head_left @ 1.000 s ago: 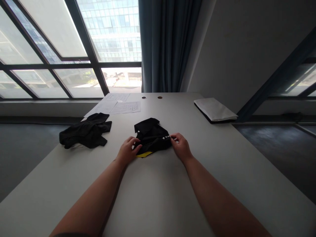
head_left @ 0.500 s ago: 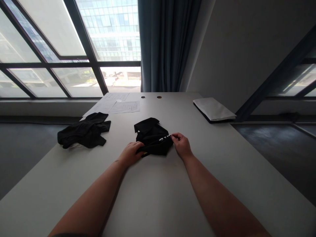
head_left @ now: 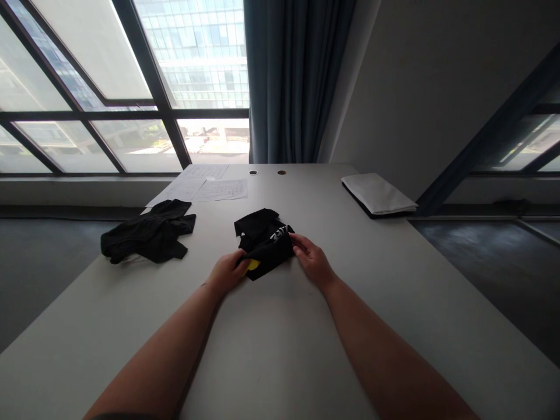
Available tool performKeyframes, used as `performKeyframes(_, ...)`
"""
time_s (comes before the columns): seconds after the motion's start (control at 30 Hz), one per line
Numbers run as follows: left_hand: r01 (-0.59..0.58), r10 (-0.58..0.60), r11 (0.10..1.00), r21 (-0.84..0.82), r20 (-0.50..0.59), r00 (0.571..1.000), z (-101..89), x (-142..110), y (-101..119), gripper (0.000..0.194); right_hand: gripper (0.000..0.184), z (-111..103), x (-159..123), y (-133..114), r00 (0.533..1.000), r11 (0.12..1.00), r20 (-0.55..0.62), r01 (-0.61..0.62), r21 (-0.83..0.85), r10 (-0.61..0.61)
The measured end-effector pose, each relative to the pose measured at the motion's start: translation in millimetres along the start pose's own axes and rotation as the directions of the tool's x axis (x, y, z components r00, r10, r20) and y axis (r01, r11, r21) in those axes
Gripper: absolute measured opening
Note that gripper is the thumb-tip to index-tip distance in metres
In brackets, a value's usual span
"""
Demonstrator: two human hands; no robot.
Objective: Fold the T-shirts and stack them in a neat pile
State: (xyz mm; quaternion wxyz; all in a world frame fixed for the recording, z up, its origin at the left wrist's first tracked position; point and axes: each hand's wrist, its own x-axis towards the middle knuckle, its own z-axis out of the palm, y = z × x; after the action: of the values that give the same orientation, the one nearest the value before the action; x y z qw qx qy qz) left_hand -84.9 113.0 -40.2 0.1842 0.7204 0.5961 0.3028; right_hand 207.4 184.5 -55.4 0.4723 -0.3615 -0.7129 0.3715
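On a smooth white table (head_left: 280, 344), the left hand (head_left: 226, 272) and right hand (head_left: 312, 261), fingers pinched closed, hold opposite edges of a white-lettered black cloth garment (head_left: 270, 256) lying centrally, with a crumpled black fabric piece (head_left: 151, 233) leftward and white paper sheets (head_left: 221, 189) beyond.

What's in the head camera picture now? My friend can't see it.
A person's left hand and right hand hold a black cloth with white print and some yellow on a white table. A second black cloth lies left, papers beyond it, and a flat white bundle farther right.
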Motion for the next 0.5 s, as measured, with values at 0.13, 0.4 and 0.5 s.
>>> performKeyframes(0.13, 0.031, -0.036, 0.990, -0.137, -0.035, 0.999, 0.0, 1.2, -0.4, 0.029, 0.067, 6.9, -1.8, 4.6, 0.972, 0.980, 0.224, 0.116, -0.162, -0.078)
performKeyframes(0.4, 0.129, -0.186, 0.522, -0.843, 0.034, 0.982, 10.3, -1.1, 2.5, 0.042, 0.062, 9.8, 0.8, 6.0, 0.990, 0.960, 0.113, 0.114, -0.254, -0.088)
performKeyframes(0.5, 0.054, 0.071, 0.643, -0.764, 0.130, 0.989, 6.1, -2.4, -2.6, 0.053, 0.044, 7.2, 1.0, 5.9, 0.993, 0.978, 0.104, 0.076, -0.192, -0.057)
